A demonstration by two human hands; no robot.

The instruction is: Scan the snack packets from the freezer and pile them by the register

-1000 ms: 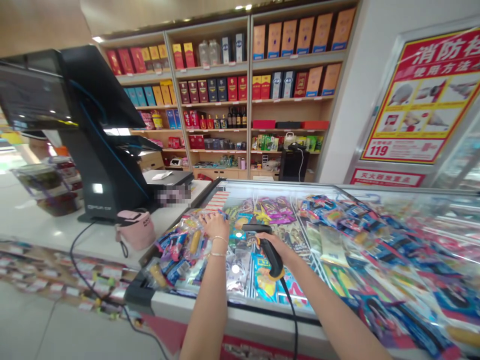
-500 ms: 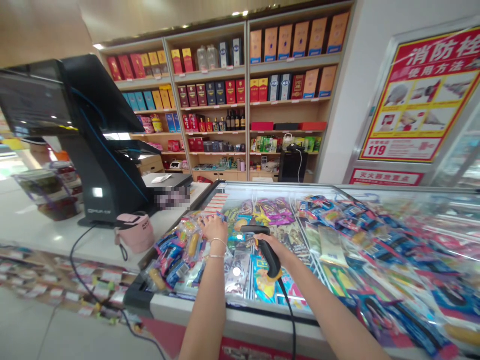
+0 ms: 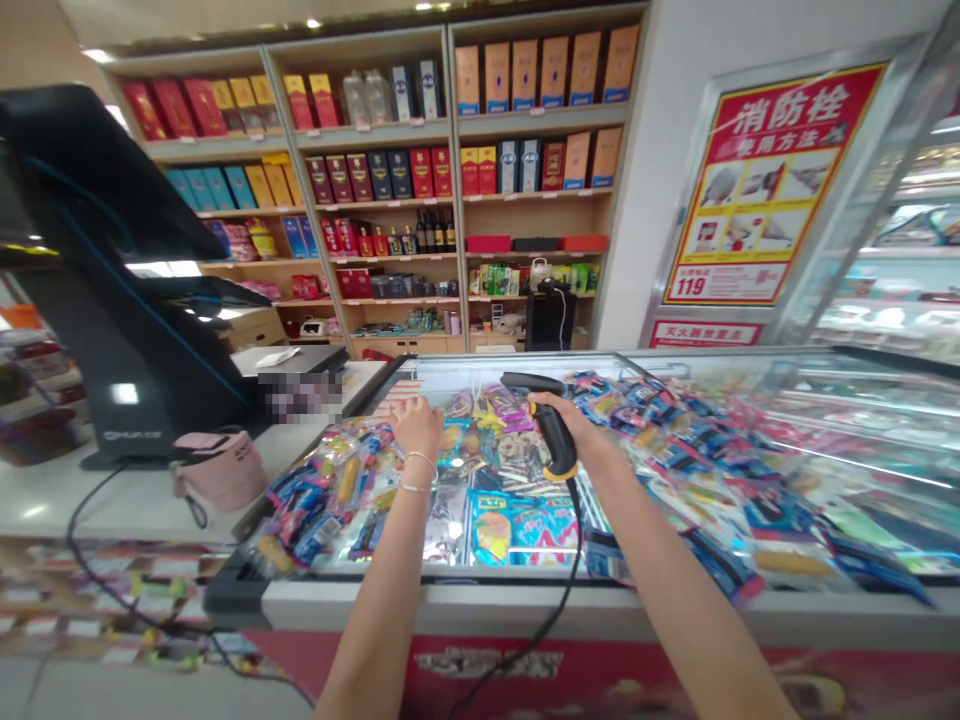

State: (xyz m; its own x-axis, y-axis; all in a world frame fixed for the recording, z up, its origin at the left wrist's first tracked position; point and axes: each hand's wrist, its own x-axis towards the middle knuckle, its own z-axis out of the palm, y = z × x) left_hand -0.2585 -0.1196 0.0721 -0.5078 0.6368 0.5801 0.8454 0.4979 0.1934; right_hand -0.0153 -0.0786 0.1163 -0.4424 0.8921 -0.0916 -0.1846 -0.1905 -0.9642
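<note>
My right hand [image 3: 571, 425] grips a black and yellow handheld barcode scanner [image 3: 556, 440] by its handle, head pointing left. The scanner is above the chest freezer's glass top, and its cable hangs down over the front. My left hand [image 3: 417, 425], with bracelets on the wrist, reaches over the left pile of packaged sausages [image 3: 346, 480]. Its fingers look stretched and slightly apart, with the tips partly hidden; I see nothing held. A larger spread of blue and red sausage packets [image 3: 697, 440] lies on the glass to the right of the scanner.
A pink cup holder [image 3: 225, 470] and a black checkout terminal [image 3: 127, 290] stand on the white counter at left. Frozen bags [image 3: 495, 530] show through the freezer glass. Shelves of boxed bottles [image 3: 390, 180] line the back wall. A red fire-hydrant sign [image 3: 772, 190] hangs at right.
The view has turned right. My right hand has carried the scanner rightward and farther over the freezer. The left hand has shifted slightly right above the left pile.
</note>
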